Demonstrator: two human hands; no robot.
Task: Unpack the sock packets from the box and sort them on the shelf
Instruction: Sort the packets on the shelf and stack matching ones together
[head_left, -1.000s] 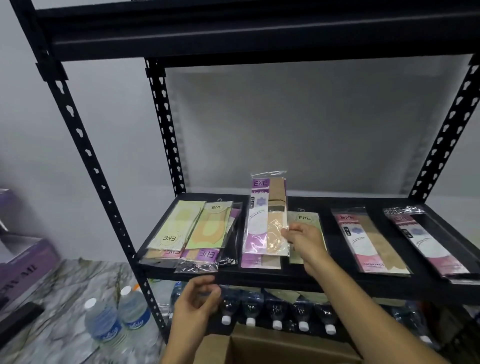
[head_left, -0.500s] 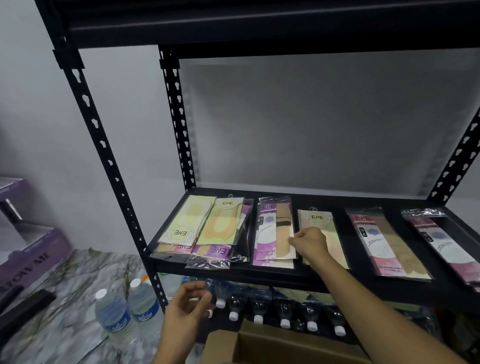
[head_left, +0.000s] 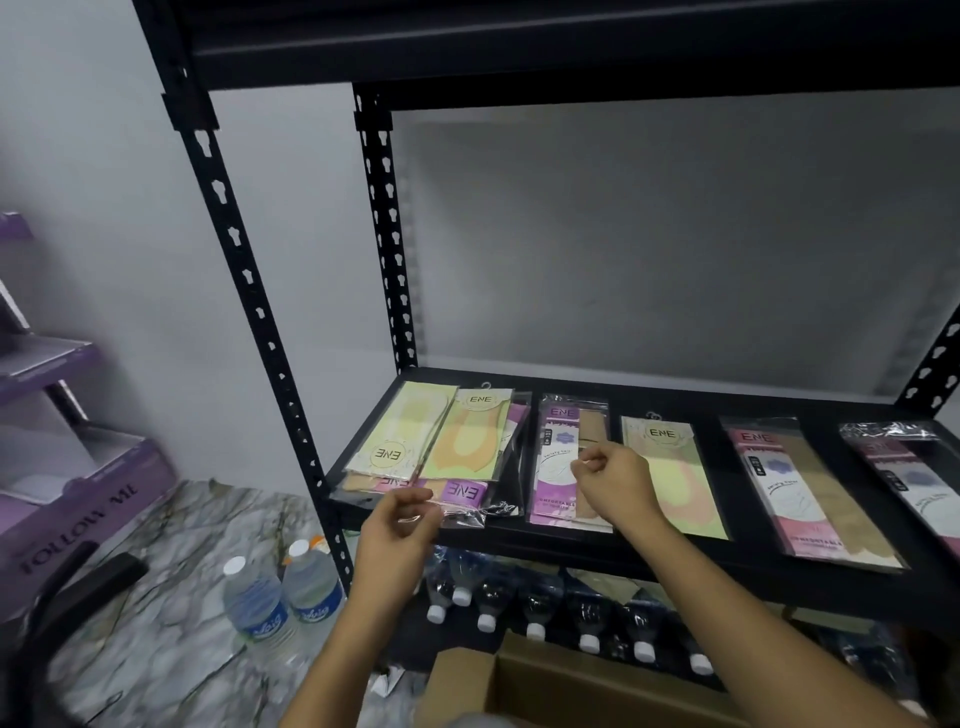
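Sock packets lie in rows on the black shelf (head_left: 675, 569). At the left is an untidy pile (head_left: 441, 441) of yellow-green and purple packets. Then come a purple packet (head_left: 558, 447), a yellow-green packet (head_left: 675, 467), a pink packet (head_left: 795, 493) and another pink one (head_left: 914, 483) at the far right. My left hand (head_left: 400, 527) is at the pile's front edge, fingers pinched on the clear plastic of its bottom packet. Above the purple packet hovers my right hand (head_left: 613, 480), loosely curled and holding nothing. The open cardboard box (head_left: 519, 686) is below, near me.
Two water bottles (head_left: 280, 603) stand on the marble floor by the shelf's front left post (head_left: 249, 291). A row of bottles (head_left: 535, 608) lies under the shelf. A purple carton (head_left: 78, 493) stands at the left. The upper shelf board overhangs above.
My right hand laid the purple packet flat on its stack and let go. My left hand rose from below the shelf to the left pile's front edge. The camera moved closer.
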